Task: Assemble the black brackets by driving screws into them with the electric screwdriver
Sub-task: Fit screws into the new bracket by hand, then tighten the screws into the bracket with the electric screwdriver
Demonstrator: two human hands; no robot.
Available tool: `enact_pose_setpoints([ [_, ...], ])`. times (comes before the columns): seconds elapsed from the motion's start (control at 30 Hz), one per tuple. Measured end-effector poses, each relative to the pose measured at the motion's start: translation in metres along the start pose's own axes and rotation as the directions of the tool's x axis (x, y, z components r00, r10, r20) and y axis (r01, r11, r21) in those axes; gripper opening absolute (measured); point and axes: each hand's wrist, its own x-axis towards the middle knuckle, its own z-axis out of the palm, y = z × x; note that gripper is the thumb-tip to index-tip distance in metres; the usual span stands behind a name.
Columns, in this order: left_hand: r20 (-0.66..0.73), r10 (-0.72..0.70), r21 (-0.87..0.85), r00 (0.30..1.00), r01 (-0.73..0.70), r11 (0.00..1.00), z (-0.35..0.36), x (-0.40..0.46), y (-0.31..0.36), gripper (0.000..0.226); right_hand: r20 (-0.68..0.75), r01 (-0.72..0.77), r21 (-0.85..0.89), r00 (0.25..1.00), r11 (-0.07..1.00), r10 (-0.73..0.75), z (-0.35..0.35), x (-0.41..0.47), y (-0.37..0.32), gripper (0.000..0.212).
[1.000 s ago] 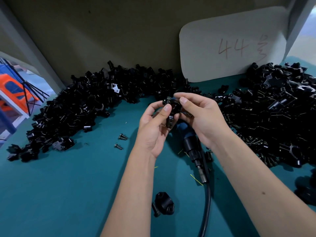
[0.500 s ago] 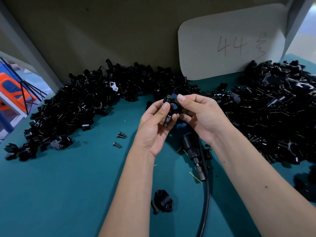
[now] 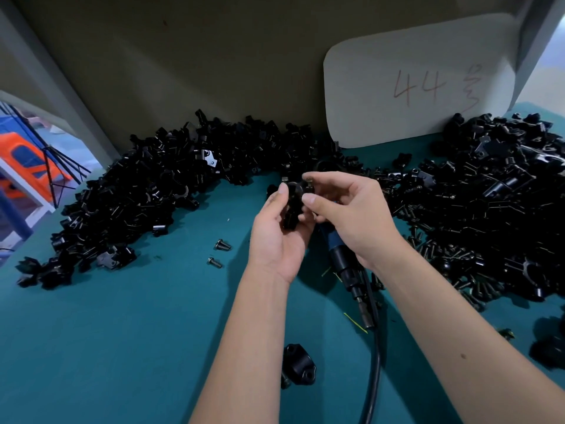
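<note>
**Bracket pinched between both hands at frame centre**

The left hand (image 3: 279, 237) and right hand (image 3: 348, 215) both grip one black bracket (image 3: 293, 206) by their fingertips, above the teal table (image 3: 122, 332). The electric screwdriver (image 3: 345, 267) lies just below the right hand, untouched.

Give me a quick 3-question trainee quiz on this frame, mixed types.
1. True or false: the electric screwdriver is in the right hand.
2. What do both hands hold? A) black bracket B) cable C) white card
3. How many loose screws lie on the mat left of the left hand?

Key: 1 false, it lies on the mat under the hands. 2 A. 3 two.
</note>
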Motion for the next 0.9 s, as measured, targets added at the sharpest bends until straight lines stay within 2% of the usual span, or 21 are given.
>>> enact_pose_setpoints([
  [0.07, 0.018, 0.003, 0.04, 1.0, -0.004, 0.999, 0.0, 0.0, -0.001, 0.033, -0.006, 0.058, -0.137, 0.998, 0.989, -0.06, 0.001, -0.001, 0.001, 0.029],
  [0.17, 0.005, 0.065, 0.226, 0.998, -0.064, 0.972, 0.0, 0.001, -0.003, 0.045, 0.022, 0.12, -0.331, 0.993, 0.936, -0.12, 0.001, -0.001, 0.001, 0.028],
  [0.27, -0.065, 0.042, 0.443, 0.997, -0.009, 0.897, -0.003, 0.004, -0.004, 0.06, 0.047, 0.094, -0.356, 0.995, 0.93, -0.083, -0.001, -0.001, 0.0, 0.027],
  [0.33, -0.091, -0.01, 0.508, 0.996, 0.055, 0.86, -0.007, 0.005, -0.003, 0.061, 0.058, 0.049, -0.296, 0.998, 0.954, -0.033, -0.004, 0.001, -0.001, 0.025],
  [0.4, -0.112, -0.021, 0.521, 0.993, 0.077, 0.85, -0.007, 0.004, -0.002, 0.052, 0.066, 0.012, -0.245, 0.998, 0.97, 0.004, -0.006, 0.003, -0.002, 0.022],
  [0.5, -0.121, 0.036, 0.438, 0.992, 0.021, 0.899, -0.002, 0.003, -0.005, 0.041, 0.028, -0.01, -0.3, 0.999, 0.954, 0.019, -0.005, 0.003, -0.001, 0.011],
  [0.57, -0.104, 0.049, 0.353, 0.993, -0.009, 0.936, 0.002, 0.002, -0.006, 0.049, -0.015, -0.012, -0.354, 1.0, 0.935, 0.007, -0.002, 0.002, 0.001, 0.007],
  [0.63, -0.084, 0.03, 0.294, 0.996, -0.003, 0.956, 0.003, 0.001, -0.006, 0.045, -0.032, -0.006, -0.393, 0.999, 0.92, -0.007, -0.001, 0.0, 0.001, 0.005],
  [0.77, -0.082, 0.004, 0.357, 0.997, 0.026, 0.934, -0.001, 0.001, -0.004, 0.049, 0.002, 0.041, -0.473, 0.999, 0.88, -0.046, 0.001, -0.001, -0.002, 0.002],
  [0.83, -0.098, 0.001, 0.399, 0.995, 0.038, 0.916, -0.004, 0.002, -0.001, 0.044, 0.04, 0.066, -0.503, 0.998, 0.862, -0.053, 0.0, -0.001, -0.005, 0.007],
  [0.9, -0.112, -0.01, 0.385, 0.994, 0.052, 0.921, -0.007, 0.003, 0.003, 0.032, 0.017, 0.085, -0.541, 0.996, 0.837, -0.09, -0.002, 0.0, -0.005, 0.022],
])
